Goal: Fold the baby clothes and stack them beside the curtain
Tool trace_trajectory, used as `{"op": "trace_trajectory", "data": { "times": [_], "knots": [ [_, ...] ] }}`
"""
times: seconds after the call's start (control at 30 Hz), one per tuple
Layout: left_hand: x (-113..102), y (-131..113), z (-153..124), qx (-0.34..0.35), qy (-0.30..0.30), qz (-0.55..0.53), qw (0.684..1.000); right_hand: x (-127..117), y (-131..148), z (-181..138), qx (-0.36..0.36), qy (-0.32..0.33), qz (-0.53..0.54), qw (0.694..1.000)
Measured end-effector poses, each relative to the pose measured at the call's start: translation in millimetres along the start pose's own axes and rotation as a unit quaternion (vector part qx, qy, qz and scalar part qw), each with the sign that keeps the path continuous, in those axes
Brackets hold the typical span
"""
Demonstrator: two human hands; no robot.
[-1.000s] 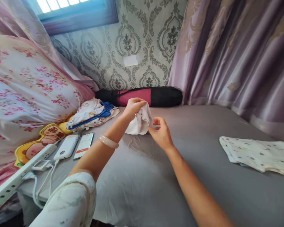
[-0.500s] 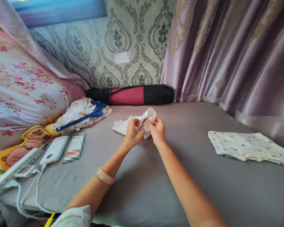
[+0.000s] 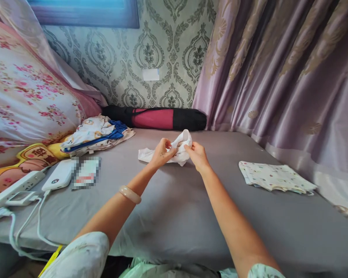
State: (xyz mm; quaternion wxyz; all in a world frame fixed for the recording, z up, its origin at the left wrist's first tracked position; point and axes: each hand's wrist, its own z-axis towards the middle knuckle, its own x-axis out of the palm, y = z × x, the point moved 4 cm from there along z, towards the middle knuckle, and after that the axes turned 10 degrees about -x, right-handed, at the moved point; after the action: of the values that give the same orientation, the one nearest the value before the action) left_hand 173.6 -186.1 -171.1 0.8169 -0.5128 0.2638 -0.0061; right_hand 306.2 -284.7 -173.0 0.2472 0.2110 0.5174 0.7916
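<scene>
Slack cloth between two hands, slack cables by the sleeve

White cables [image 3: 40,220] loop at the bed's [image 3: 174,216] near edge, toward its left corner, close to the left sleeve [image 3: 78,256]; a sideways swing of that arm could snag one and drag the power bank [image 3: 58,175]. Further in, near the bed's middle, the white cloth [image 3: 182,154] sits bunched and partly raised. The right hand [image 3: 198,156] has its fingers pinched on the cloth's right end; the left hand [image 3: 162,152] has its thumb against it, but I can't tell how firmly those fingers grip. Limp stuff like that might slip or crease if one side pulled harder.

Room to move looks best between the near edge and the hands, and rightward until the printed cloth [image 3: 274,177] toward the right edge. Left is tighter, with the clothes pile [image 3: 92,133]. The rolled bag [image 3: 153,118] blocks the far edge.
</scene>
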Motion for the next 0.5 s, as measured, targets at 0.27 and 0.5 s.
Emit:
{"op": "trace_trajectory", "data": {
  "times": [0.27,0.5],
  "knots": [
    [3,-4,-10,-0.07,-0.05,0.038,0.996,-15,32,1,-0.062,0.105,-0.143,0.982],
    [-61,-33,2,-0.129,0.041,-0.209,0.968,-48,106,13,-0.072,0.211,-0.242,0.944]
  ]
}}
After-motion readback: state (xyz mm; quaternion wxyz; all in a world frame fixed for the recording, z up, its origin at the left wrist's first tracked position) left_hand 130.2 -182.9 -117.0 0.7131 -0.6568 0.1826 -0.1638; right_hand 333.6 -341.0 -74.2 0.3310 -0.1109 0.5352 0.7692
